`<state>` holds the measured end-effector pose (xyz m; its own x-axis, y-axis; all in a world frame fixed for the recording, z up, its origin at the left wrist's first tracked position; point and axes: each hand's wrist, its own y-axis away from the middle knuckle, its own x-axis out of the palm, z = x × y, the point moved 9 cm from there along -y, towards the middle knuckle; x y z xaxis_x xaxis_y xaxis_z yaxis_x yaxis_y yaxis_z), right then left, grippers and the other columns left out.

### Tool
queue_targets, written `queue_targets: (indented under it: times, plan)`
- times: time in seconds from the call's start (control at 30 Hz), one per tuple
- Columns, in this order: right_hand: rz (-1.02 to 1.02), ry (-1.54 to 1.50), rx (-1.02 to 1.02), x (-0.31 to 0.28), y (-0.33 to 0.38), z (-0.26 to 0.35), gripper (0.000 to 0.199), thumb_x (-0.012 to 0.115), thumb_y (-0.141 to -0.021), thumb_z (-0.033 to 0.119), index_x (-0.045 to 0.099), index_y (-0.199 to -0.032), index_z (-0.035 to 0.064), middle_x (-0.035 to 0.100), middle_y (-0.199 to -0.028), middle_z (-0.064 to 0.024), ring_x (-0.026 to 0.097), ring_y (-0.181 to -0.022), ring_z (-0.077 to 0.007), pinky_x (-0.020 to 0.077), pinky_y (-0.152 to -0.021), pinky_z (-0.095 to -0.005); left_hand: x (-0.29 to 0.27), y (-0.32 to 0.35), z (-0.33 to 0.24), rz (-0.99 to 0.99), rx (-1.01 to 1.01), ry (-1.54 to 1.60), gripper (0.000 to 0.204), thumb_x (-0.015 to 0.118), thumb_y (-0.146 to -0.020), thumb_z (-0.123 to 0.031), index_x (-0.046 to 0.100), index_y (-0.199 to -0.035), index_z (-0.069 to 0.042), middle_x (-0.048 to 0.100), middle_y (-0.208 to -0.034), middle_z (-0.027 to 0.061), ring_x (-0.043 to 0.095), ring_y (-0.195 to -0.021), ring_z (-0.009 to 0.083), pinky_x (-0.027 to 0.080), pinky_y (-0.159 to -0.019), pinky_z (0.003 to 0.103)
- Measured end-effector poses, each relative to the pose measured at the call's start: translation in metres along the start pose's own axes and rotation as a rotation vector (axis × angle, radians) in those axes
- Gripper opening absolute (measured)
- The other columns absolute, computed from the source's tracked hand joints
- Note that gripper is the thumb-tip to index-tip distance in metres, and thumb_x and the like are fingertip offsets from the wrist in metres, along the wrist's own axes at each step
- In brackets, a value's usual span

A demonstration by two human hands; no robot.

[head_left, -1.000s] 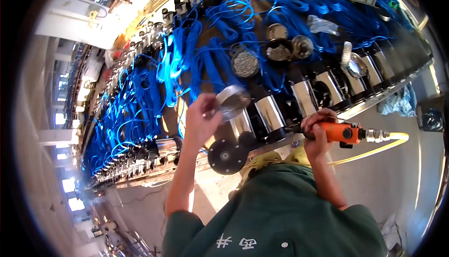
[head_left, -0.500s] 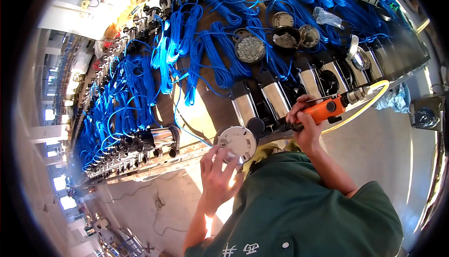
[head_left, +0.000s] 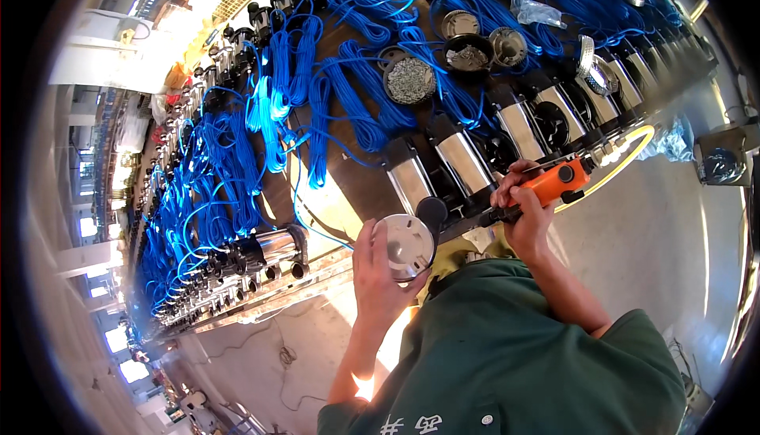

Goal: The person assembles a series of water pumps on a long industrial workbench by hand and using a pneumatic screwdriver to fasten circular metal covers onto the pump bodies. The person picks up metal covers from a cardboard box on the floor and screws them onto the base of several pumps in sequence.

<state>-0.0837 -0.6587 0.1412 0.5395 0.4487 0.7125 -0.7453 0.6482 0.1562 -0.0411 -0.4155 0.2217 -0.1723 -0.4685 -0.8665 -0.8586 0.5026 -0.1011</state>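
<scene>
My right hand (head_left: 524,212) is wrapped round an orange power screwdriver (head_left: 559,184), with a yellow hose near its rear end. The tool's black front end points left, toward the pump beside my left hand. My left hand (head_left: 381,265) grips the rim of that pump (head_left: 409,246), fingers along its left side and thumb below. The pump's round, pale slotted end faces up, and a black outlet (head_left: 431,212) sticks out at its upper right. Whether the tool's tip touches anything is hard to make out.
Silver and black pumps (head_left: 465,162) line the bench's near edge. Coils of blue cable (head_left: 356,106) cover the bench. A bowl of small screws (head_left: 410,80), a dark bowl (head_left: 467,55) and metal strainer rings (head_left: 508,45) sit behind. More pumps (head_left: 277,249) lie at left.
My left hand has shifted from loose fingers over the pump's end to a grip around its side. The right hand still holds the screwdriver, nearly in place. The view has shifted slightly.
</scene>
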Motion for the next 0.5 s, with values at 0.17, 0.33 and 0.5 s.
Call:
queue_targets:
  times: [0.17,0.33,0.5]
  plan:
    - [-0.043,0.012,-0.004,-0.008,-0.001,0.001,0.031,0.049,-0.074,-0.004,0.05,-0.105,-0.0056,0.056,-0.075,-0.0117,0.052,-0.058,-0.0166,0.0471,-0.057,-0.0326,0.002,0.003,0.004,-0.037,-0.043,0.015,0.089,0.086,-0.059,-0.023,0.042,-0.131,0.004,0.042,-0.131,0.0238,0.053,-0.112,0.0391,0.048,-0.092,0.042]
    - [-0.055,-0.003,-0.003,-0.014,-0.002,0.001,0.031,0.049,-0.074,-0.004,0.051,-0.104,-0.0057,0.056,-0.074,-0.0114,0.052,-0.058,-0.0168,0.047,-0.057,-0.0325,0.006,0.004,0.006,-0.006,-0.032,-0.02,0.095,0.088,-0.059,-0.027,0.039,-0.134,0.004,0.038,-0.136,0.0237,0.05,-0.116,0.0379,0.047,-0.094,0.041]
    - [-0.106,0.004,-0.017,-0.031,-0.007,0.009,0.031,0.051,-0.074,-0.002,0.051,-0.105,-0.005,0.057,-0.075,-0.0114,0.053,-0.059,-0.0165,0.0483,-0.057,-0.0321,-0.006,-0.005,0.001,-0.052,-0.108,0.155,0.106,0.09,-0.052,-0.038,0.036,-0.134,0.001,0.028,-0.142,0.0248,0.037,-0.126,0.0409,0.043,-0.098,0.045]
